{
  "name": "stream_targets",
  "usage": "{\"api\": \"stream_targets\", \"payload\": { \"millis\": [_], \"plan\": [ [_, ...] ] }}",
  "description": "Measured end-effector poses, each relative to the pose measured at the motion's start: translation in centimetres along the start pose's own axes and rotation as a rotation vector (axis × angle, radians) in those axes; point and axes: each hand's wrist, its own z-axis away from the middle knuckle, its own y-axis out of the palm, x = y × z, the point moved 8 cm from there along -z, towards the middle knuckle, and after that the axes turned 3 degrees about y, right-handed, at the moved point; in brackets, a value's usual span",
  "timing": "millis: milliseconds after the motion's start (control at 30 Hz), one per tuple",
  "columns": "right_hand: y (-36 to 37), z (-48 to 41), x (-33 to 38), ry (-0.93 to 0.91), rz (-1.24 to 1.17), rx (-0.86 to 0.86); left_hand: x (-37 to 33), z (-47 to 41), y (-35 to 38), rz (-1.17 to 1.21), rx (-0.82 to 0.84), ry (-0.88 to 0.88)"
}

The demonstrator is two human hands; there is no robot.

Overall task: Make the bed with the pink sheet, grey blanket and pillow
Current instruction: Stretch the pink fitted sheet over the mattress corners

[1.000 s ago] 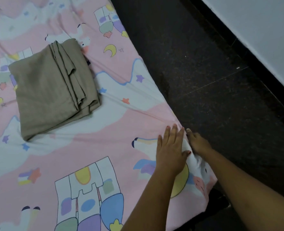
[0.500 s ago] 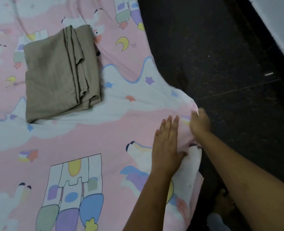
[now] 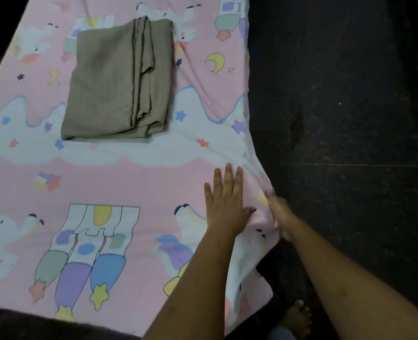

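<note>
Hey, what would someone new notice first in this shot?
The pink sheet with cartoon rockets and stars fills the view, and a folded grey blanket lies on it at upper left. Near its right edge the left hand presses flat, and the blurred right hand meets the edge beside dark floor.

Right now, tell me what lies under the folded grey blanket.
The grey blanket lies folded on the pink sheet, whose print shows all round it. The patch directly beneath, and whatever the sheet covers, cannot be seen.

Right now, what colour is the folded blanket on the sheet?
The blanket is a plain greyish tan with no print. The head view shows it clearly.
</note>
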Motion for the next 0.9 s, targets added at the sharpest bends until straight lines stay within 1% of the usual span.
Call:
{"api": "stream_targets", "payload": {
  "millis": [33, 67, 100, 133, 167, 200, 233, 333, 367, 467, 500, 533, 600, 667, 700, 733, 800, 867, 900],
  "plan": [
    [1.7, 0.7, -1.0, 0.093, -0.161, 0.175, -0.1, -0.2, 0.0, -0.005, 0.006, 0.004],
    [3.1, 1.6, -1.9, 0.15, -0.291, 0.302, -0.1, -0.3, 0.1, -0.008, 0.008, 0.0],
    [3.9, 2.2, -3.0, 0.172, -0.364, 0.354, 0.0, -0.5, 0.2, -0.01, 0.008, -0.004],
    [4.4, 2.4, -4.4, 0.166, -0.414, 0.353, 0.0, -0.7, 0.3, -0.013, 0.006, -0.008],
    [4.5, 2.7, -5.9, 0.155, -0.417, 0.316, 0.0, -1.0, 0.3, -0.02, -0.001, -0.013],
    [4.6, 2.9, -7.6, 0.158, -0.386, 0.269, 0.0, -1.2, 0.2, -0.032, -0.01, -0.015],
    [5.0, 3.1, -9.3, 0.152, -0.334, 0.259, -0.1, -1.4, 0.2, -0.04, -0.014, -0.02],
    [6.8, 4.8, -10.4, 0.056, -0.243, 0.307, -0.2, -1.4, 0.5, -0.06, -0.036, -0.045],
    [6.9, 4.9, -9.8, 0.013, -0.24, 0.25, -0.3, -1.4, 0.3, -0.074, -0.054, -0.048],
    [4.7, 5.0, -8.0, -0.103, -0.257, -0.098, -0.6, -0.8, -0.2, -0.061, -0.112, -0.025],
    [3.6, 5.4, -7.8, -0.159, -0.186, -0.183, -0.9, -0.3, -0.2, -0.041, -0.121, -0.007],
    [2.6, 5.9, -8.0, -0.197, -0.06, -0.244, -1.5, 0.5, 0.1, -0.012, -0.126, 0.023],
    [1.1, 6.8, -9.8, -0.228, 0.2, -0.274, -2.9, 3.0, 1.1, 0.073, -0.158, 0.099],
    [0.8, 7.3, -10.5, -0.234, 0.317, -0.299, -3.8, 6.5, 2.4, 0.069, -0.251, 0.165],
    [0.8, 7.0, -10.4, -0.218, 0.357, -0.318, -3.8, 8.1, 3.4, 0.056, -0.266, 0.178],
    [0.8, 6.7, -10.4, -0.175, 0.39, -0.31, -3.6, 9.6, 4.3, 0.038, -0.269, 0.179],
    [0.3, 6.4, -10.7, -0.061, 0.467, -0.212, -2.6, 12.1, 5.4, 0.052, -0.268, 0.169],
    [-1.3, 6.1, -12.0, 0.061, 0.604, -0.127, -1.9, 13.4, 5.3, 0.146, -0.306, 0.173],
    [-2.5, 5.8, -12.5, 0.11, 0.69, -0.119, -1.8, 13.6, 4.7, 0.218, -0.341, 0.175]
  ]
}}
